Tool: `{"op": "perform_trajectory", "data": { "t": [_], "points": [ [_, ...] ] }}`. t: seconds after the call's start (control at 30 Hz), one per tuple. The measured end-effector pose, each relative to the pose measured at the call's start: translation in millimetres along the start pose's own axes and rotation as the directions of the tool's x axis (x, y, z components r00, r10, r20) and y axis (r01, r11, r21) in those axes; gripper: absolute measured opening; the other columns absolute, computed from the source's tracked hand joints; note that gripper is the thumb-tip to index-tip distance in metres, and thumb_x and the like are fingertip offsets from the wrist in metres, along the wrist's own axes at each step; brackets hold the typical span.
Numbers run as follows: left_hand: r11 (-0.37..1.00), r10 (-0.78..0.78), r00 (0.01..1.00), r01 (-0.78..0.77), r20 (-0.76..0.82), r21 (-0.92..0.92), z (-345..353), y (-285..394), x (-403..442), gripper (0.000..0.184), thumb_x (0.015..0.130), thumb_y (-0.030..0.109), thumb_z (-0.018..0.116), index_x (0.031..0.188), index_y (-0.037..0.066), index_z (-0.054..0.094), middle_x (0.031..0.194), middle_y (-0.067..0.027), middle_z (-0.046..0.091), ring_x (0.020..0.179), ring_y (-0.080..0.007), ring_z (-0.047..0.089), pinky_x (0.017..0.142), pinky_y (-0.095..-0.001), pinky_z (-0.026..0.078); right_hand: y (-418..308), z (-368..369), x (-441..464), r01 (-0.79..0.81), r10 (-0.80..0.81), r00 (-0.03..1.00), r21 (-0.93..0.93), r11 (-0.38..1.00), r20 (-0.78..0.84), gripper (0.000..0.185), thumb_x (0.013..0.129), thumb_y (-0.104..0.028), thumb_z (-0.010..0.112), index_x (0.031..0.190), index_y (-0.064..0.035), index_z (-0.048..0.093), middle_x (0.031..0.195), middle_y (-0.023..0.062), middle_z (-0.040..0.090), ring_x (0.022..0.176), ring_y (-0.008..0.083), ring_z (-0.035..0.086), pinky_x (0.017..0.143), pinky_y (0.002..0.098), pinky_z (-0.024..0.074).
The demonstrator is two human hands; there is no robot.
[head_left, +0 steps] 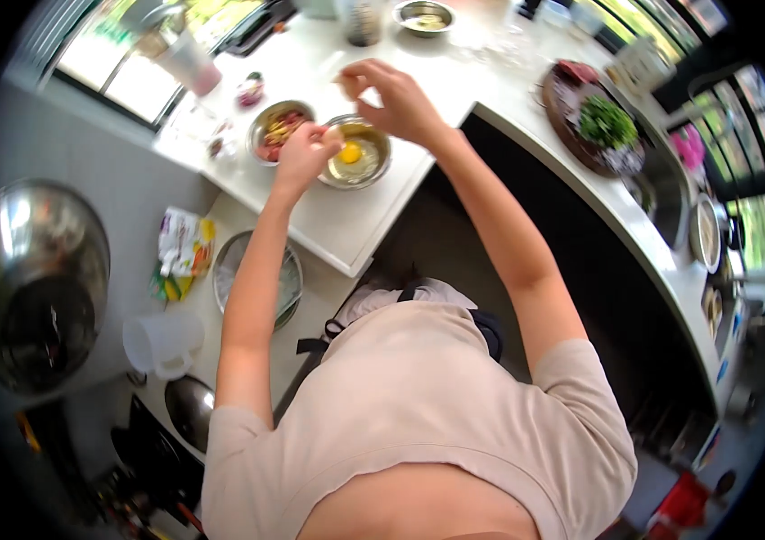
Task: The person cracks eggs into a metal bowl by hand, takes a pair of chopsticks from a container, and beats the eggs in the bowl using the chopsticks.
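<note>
A raw egg with a whole yellow yolk lies in a metal bowl on the white counter. My left hand is at the bowl's left rim, its fingers closed on a pale piece of eggshell. Above and beyond the same bowl, my right hand is raised, its fingers pinched around another eggshell piece, which is blurred. Just left of the egg sits a second metal bowl of reddish meat with yellowish bits, partly hidden by my left hand.
A small metal bowl stands at the back. Leafy greens lie on a round board at the right, near the sink. Left and lower are a food packet, a clear jug and another bowl. The counter corner faces me.
</note>
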State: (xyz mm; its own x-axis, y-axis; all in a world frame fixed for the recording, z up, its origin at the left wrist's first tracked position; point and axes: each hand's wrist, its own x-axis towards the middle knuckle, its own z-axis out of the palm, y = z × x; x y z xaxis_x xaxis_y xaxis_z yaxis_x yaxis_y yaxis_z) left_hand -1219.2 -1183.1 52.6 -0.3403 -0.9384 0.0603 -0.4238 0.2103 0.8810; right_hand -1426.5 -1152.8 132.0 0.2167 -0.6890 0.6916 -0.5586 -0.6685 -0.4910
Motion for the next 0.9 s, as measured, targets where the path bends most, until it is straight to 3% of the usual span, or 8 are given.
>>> {"op": "perform_trajectory", "data": {
  "t": [0.07, 0.13, 0.2, 0.33, 0.53, 0.6, 0.67, 0.9],
  "points": [
    [0.906, -0.263, 0.943, 0.314, 0.203, -0.285, 0, 14, -3, 0.034, 0.082, 0.027, 0.067, 0.103, 0.002, 0.061, 0.085, -0.0041, 0.065, 0.068, -0.0111, 0.06, 0.057, -0.0253, 0.049, -8, 6, -11, -0.195, 0.212, 0.973, 0.172, 0.966, -0.089, 0.038, 0.073, -0.003, 0.067, 0.109, -0.0008, 0.059, 0.1, 0.0144, 0.064, 0.084, 0.0235, 0.067, 0.075, 0.0314, 0.0538],
    [0.784, -0.302, 0.931, 0.365, 0.206, -0.502, 6, 21, -8, 0.03, 0.088, 0.027, 0.062, 0.105, 0.002, 0.06, 0.088, -0.0032, 0.064, 0.065, -0.0082, 0.057, 0.052, -0.0214, 0.046, 9, 23, -35, -0.326, 0.336, 0.94, 0.132, 0.936, -0.065, 0.035, 0.072, -0.006, 0.069, 0.105, 0.0013, 0.061, 0.094, 0.0151, 0.066, 0.082, 0.0238, 0.067, 0.075, 0.0314, 0.054],
    [0.742, -0.315, 0.946, 0.296, 0.078, -0.602, 12, 30, -13, 0.03, 0.09, 0.028, 0.062, 0.105, 0.002, 0.059, 0.092, -0.0037, 0.063, 0.065, -0.0085, 0.056, 0.053, -0.0215, 0.046, 8, 37, -59, -0.535, 0.549, 0.836, 0.18, 0.825, -0.03, 0.032, 0.072, -0.008, 0.071, 0.101, 0.0026, 0.062, 0.089, 0.0147, 0.068, 0.083, 0.0212, 0.067, 0.076, 0.0303, 0.0538],
    [0.882, -0.196, 0.98, 0.165, -0.026, -0.442, 28, 33, -10, 0.033, 0.091, 0.026, 0.062, 0.108, -0.002, 0.058, 0.094, -0.0045, 0.062, 0.074, -0.0061, 0.054, 0.059, -0.0188, 0.044, 9, 61, -90, -0.648, 0.737, 0.675, 0.479, 0.592, 0.003, 0.034, 0.076, -0.011, 0.073, 0.104, 0.0034, 0.061, 0.093, 0.0104, 0.068, 0.086, 0.0147, 0.065, 0.079, 0.0284, 0.0531],
    [0.986, -0.068, 0.989, 0.087, 0.135, -0.139, 90, 94, -11, 0.036, 0.09, 0.028, 0.062, 0.112, -0.001, 0.058, 0.097, -0.0078, 0.064, 0.084, -0.0155, 0.06, 0.071, -0.0275, 0.049, 4, 7, -119, -0.352, 0.82, 0.558, 0.857, 0.376, -0.13, 0.039, 0.078, -0.007, 0.074, 0.11, 0.0044, 0.055, 0.101, 0.0112, 0.064, 0.093, 0.0158, 0.062, 0.083, 0.0289, 0.0518],
    [0.981, 0.182, 0.972, -0.189, 0.146, 0.041, 131, 110, -8, 0.035, 0.09, 0.027, 0.061, 0.114, 0.002, 0.059, 0.096, -0.007, 0.065, 0.078, -0.0129, 0.06, 0.065, -0.025, 0.048, 1, -31, -143, -0.349, 0.838, 0.498, 0.834, 0.428, -0.221, 0.038, 0.078, -0.005, 0.073, 0.109, 0.0035, 0.053, 0.101, 0.0107, 0.063, 0.093, 0.0154, 0.062, 0.083, 0.0286, 0.052],
    [0.991, 0.063, 0.942, -0.021, 0.331, -0.129, 164, 142, -11, 0.039, 0.09, 0.028, 0.062, 0.121, 0.005, 0.053, 0.095, -0.0058, 0.063, 0.066, -0.0083, 0.055, 0.054, -0.0209, 0.042, 1, -69, -165, -0.315, 0.84, 0.461, 0.832, 0.457, -0.287, 0.037, 0.077, -0.004, 0.073, 0.108, 0.0015, 0.052, 0.103, 0.0097, 0.062, 0.093, 0.0158, 0.063, 0.084, 0.0288, 0.0522],
    [0.872, -0.037, 0.699, 0.372, 0.714, -0.318, 312, 214, -5, 0.039, 0.095, 0.034, 0.057, 0.123, 0.009, 0.047, 0.096, -0.0043, 0.061, 0.068, -0.0093, 0.059, 0.056, -0.02, 0.05, 34, -218, -246, -0.282, 0.749, 0.233, 0.694, 0.662, -0.62, 0.039, 0.074, -0.003, 0.074, 0.108, 0.0012, 0.055, 0.099, 0.0074, 0.064, 0.093, 0.0154, 0.062, 0.083, 0.0294, 0.0503]
  ]
}}
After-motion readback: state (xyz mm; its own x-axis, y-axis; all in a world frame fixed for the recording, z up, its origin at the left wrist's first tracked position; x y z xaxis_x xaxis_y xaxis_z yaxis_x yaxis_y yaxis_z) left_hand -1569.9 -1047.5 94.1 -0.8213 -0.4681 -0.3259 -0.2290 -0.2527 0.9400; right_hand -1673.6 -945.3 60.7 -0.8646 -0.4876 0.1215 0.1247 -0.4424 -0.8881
